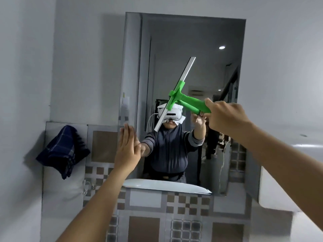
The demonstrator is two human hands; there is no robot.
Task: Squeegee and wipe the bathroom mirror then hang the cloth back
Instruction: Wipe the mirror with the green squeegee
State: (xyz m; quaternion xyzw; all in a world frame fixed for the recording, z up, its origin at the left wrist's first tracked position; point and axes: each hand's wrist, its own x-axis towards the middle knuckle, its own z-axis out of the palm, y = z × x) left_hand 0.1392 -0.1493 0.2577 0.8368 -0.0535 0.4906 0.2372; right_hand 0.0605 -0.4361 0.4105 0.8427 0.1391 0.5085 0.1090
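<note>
Right hand (225, 117) gripped green squeegee (181, 95), blade slanting across mirror (183, 41); left hand (126, 149) flat, fingers together; cloth (63, 151) hung far left, nearer it.

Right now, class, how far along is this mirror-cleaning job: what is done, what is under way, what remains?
Done: nothing clearly finished; whether any glass is already cleared cannot be told. In hand: the right hand grips the green squeegee, blade tilted across the mirror, while the left hand lies flat and open at the mirror's left edge. Left: the wiping and rehanging, since the dark checked cloth hangs untouched on the wall.
</note>
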